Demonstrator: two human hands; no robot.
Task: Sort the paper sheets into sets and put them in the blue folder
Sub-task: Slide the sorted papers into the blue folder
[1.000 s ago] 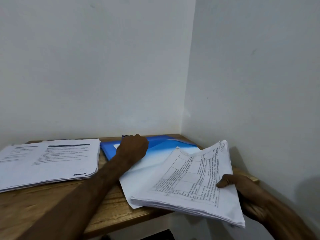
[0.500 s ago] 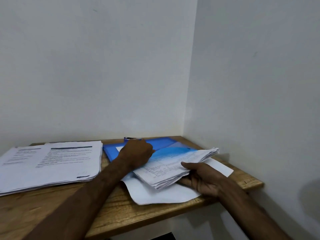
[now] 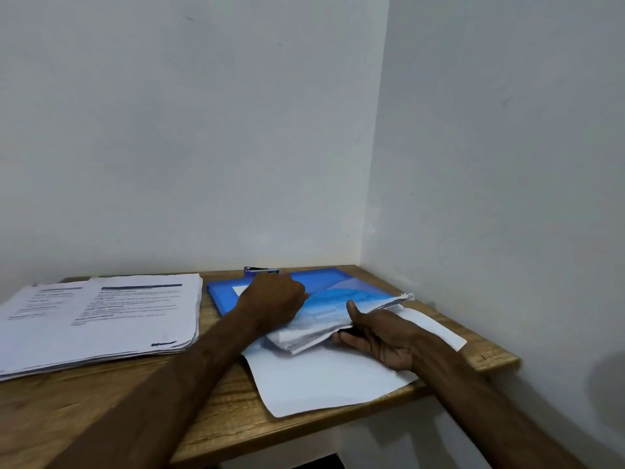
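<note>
Bundle part-way under the folder cover

Desk (image 3: 61, 407) of pale wood, set into a corner of white walls.

Blue folder (image 3: 221, 297) flat at the back of the desk, right of middle, close to the rear wall. Left grip (image 3: 274, 296) on it, fingers curled round the edge of the translucent front cover, knuckles toward the camera, fingertips out of sight. Cover raised only a little, draped over the far part of a bundle of paper sheets (image 3: 304, 338).

Right grip (image 3: 378, 336) clamped on the right side of that bundle, thumb on top, fingers underneath. Bundle tilted, far end tucked beneath the blue cover, near end poking out toward the front of the desk. Print faint through the blue, not readable.

Loose white sheet (image 3: 321, 384) under both bundle and right grip, blank side up, near corner hanging over the front edge of the desk.

Stack of printed sheets (image 3: 101, 319) just left of the folder: thick, lying flat, edges uneven, two pages side by side on top.

Small dark object (image 3: 261, 270) behind the folder, against the wall. Too small to identify.
</note>
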